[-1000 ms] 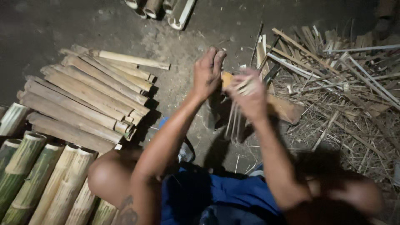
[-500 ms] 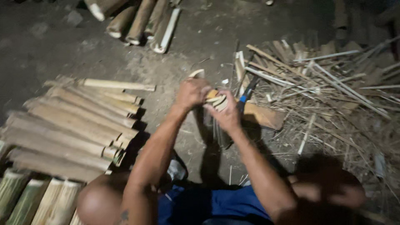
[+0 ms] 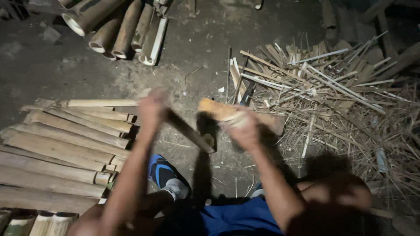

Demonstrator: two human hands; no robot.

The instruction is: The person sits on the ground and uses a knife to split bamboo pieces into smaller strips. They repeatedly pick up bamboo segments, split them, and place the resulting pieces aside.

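My left hand [image 3: 152,108], blurred by motion, grips a dark split length of bamboo [image 3: 192,133] that slants down and to the right. My right hand [image 3: 241,126] is closed around a light tan piece of bamboo [image 3: 215,109] that points up-left, its other end near the scrap pile. The two hands are apart above the dirt floor [image 3: 197,74], and each piece is separate from the other. My knee and blue shorts [image 3: 236,218] fill the bottom of the view.
A stack of split bamboo lengths [image 3: 65,144] lies at the left. Whole bamboo tubes [image 3: 118,30] rest at the top left. A heap of thin slivers and scraps [image 3: 332,96] covers the right. A dark tool [image 3: 247,93] pokes from that heap. My blue shoe [image 3: 159,171] sits below the hands.
My hands were pressed together on one light bundle in the middle. They have pulled apart, the left going left with a dark piece and the right keeping the tan piece.
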